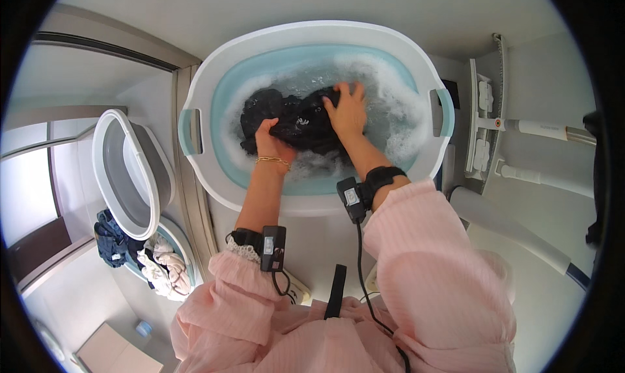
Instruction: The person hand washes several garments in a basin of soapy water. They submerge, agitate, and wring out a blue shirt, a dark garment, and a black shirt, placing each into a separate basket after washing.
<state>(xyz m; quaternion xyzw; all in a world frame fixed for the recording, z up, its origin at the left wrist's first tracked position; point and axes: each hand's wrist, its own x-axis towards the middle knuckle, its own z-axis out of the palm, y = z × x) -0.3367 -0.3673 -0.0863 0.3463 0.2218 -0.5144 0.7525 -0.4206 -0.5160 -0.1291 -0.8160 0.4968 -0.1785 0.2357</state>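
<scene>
A white and pale-blue plastic tub (pixel 322 206) holds water with white suds (pixel 403 124) around its inner wall. Wet black fabric (pixel 302 119) lies bunched in the middle, partly under water. My left hand (pixel 274 141) grips the lower left part of the fabric, thumb on top and the other fingers hidden beneath it. At the fabric's upper right, my right hand (pixel 348 111) rests with fingers spread and curved over its edge; whether it pinches any cloth is unclear.
A grey and white basin (pixel 124 172) stands tilted at left, above a basket with denim (pixel 111 238) and pale clothes (pixel 163 265). A door frame (pixel 193 177) runs beside the tub. At right are a flat mop head (pixel 481 124) and several poles. Cables hang from both wrist devices.
</scene>
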